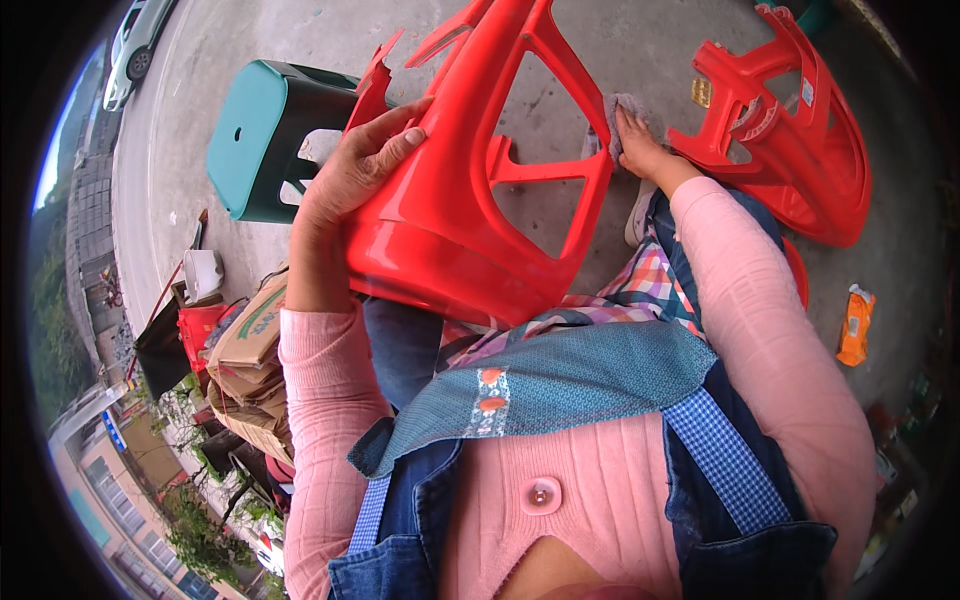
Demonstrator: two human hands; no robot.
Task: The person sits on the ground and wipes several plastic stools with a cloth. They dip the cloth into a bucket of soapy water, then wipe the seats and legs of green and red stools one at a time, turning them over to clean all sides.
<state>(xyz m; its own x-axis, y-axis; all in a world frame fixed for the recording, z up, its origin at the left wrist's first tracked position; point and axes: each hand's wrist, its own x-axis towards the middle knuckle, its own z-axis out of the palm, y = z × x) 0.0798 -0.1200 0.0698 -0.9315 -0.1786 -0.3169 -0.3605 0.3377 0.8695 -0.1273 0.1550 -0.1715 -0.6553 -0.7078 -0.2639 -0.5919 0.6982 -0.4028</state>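
Note:
A red plastic chair (pixel 450 225) lies tipped across my lap, its open frame facing to the right. My left hand (pixel 367 165) grips its upper left side, thumb and fingers pressed on the plastic. In my right hand (pixel 637 139) is a bunched grey cloth (pixel 613 112), held flat against the chair's right-hand edge. Part of the cloth is hidden under the fingers. A jagged red plastic piece (pixel 371 86) juts up beyond my left hand; whether it belongs to this chair, I cannot tell.
A green plastic stool (pixel 247 139) lies on its side at left. Another red plastic chair (pixel 817 172) lies tipped at right, near an orange packet (pixel 855 326) on the concrete floor (pixel 300 30). Flattened cardboard (pixel 247 322) and a white bucket (pixel 202 274) stand at left. A car (pixel 135 52) is farther off.

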